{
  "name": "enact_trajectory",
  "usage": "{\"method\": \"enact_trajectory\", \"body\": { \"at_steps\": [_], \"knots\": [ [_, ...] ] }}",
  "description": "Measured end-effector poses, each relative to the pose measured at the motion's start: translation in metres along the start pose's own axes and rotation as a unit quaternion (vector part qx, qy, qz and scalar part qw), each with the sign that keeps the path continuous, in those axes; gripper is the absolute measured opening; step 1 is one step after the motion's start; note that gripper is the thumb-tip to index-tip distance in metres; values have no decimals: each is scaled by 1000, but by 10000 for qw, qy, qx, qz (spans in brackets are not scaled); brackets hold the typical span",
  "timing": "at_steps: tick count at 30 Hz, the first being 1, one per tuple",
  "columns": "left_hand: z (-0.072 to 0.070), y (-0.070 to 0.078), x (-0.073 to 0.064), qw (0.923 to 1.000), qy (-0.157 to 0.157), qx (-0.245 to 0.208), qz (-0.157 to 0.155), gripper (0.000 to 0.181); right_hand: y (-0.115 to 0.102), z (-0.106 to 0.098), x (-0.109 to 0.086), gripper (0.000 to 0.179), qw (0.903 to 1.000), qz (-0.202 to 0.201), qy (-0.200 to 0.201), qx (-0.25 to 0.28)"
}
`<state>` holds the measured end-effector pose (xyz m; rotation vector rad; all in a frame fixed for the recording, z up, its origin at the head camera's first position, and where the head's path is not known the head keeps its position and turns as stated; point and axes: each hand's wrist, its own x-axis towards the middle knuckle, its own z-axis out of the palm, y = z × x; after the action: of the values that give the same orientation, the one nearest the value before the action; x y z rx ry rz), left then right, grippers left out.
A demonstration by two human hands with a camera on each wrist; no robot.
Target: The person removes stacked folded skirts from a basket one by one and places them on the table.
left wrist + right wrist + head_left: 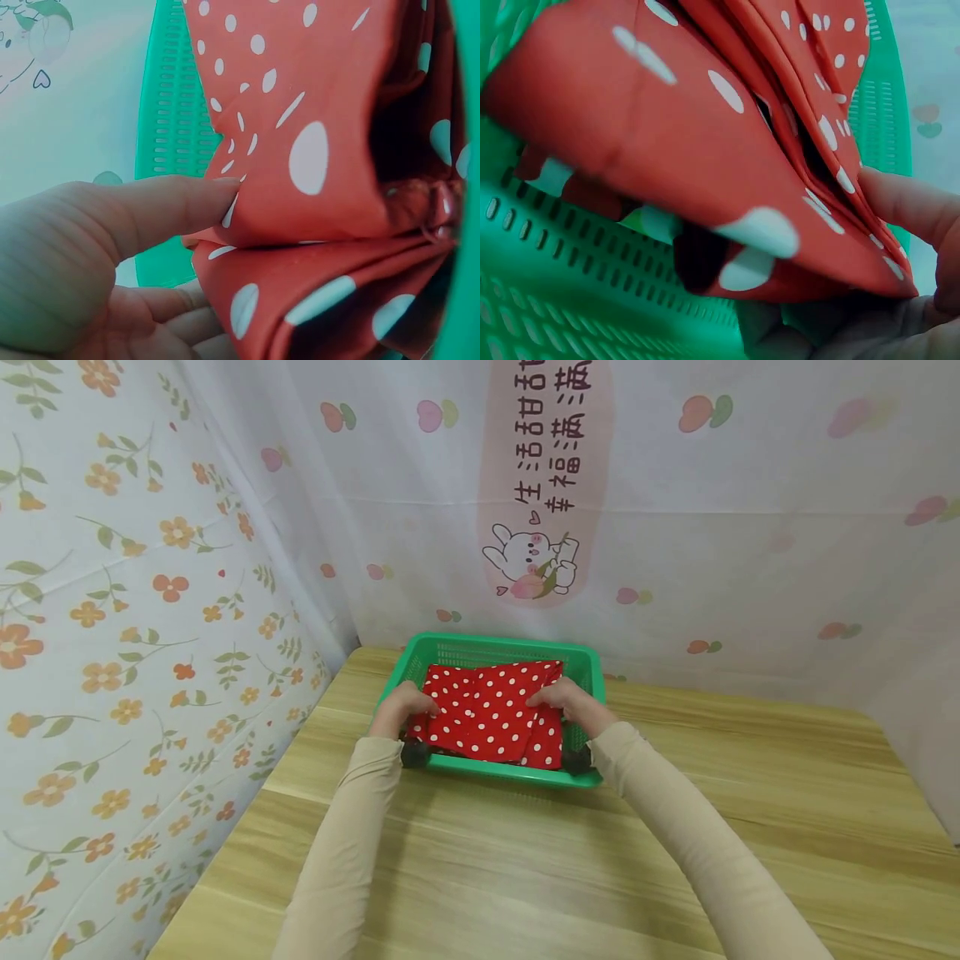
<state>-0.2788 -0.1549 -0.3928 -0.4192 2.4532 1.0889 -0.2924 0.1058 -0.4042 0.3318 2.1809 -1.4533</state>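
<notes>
The left hand [407, 702] and right hand [562, 696] are pinching opposite ends of the folded polka-dot cloth [483, 714], which is lying lengthwise between them inside the green basket [510, 770], neither being nearer.

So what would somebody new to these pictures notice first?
Probably the red polka-dot cloth in the green basket on the table, gripped near its left side by the left hand and near its right by the right hand. Next, perhaps, the printed rabbit on the curtain behind the basket, with large lettering above it.
</notes>
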Motion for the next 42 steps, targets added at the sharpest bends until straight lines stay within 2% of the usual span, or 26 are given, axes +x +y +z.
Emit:
{"method": "enact_trajectory", "body": {
  "at_steps": [5,13,19,23,25,30,42],
  "knots": [
    [-1,-2,-3,9993,-83,-344,139,45,-2,2,0,56,9998,-87,76,-170],
    [-4,-5,-4,9953,-162,-920,264,42,-8,1,-5,60,9999,-40,104,-54],
    [-10,-6,-5,9903,-398,-1306,239,35,-10,-5,-10,56,9993,-317,-25,211],
    [-14,-8,-7,9887,-462,-1383,347,25,-13,-9,-16,53,9980,-471,-79,415],
    [-16,-8,-9,9881,-491,-1398,414,27,-16,-11,-20,53,9977,-510,-82,448],
    [-22,-2,-17,9860,-516,-1495,528,40,-21,-18,-28,55,9975,-487,-51,505],
    [-24,15,-37,9756,-625,-1890,925,44,-24,-44,-49,57,9931,-767,-244,856]
  ]
}}
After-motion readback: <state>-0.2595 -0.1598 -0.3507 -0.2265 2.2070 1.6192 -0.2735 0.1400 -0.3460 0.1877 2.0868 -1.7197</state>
